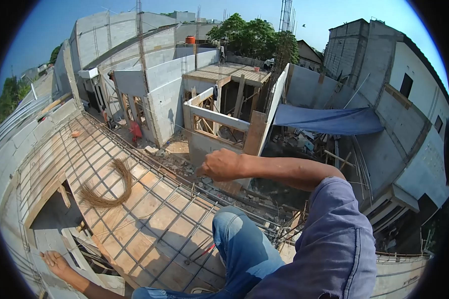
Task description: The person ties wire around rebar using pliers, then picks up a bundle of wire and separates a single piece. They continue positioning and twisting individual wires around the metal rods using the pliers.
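My right hand (222, 165) curled in, whether pinching anything I can't tell — wire bundle (125, 180) on the rebar grid (161, 235) to its left, blue tarp (329, 119) beyond its right — my left hand (56, 262) lower, fingers loosely parted.

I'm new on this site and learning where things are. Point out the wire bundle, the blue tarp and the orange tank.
Wire bundle (123, 185): head view, its curved right side.
Blue tarp (329, 120): head view, its middle.
Orange tank (190, 40): head view, its side.
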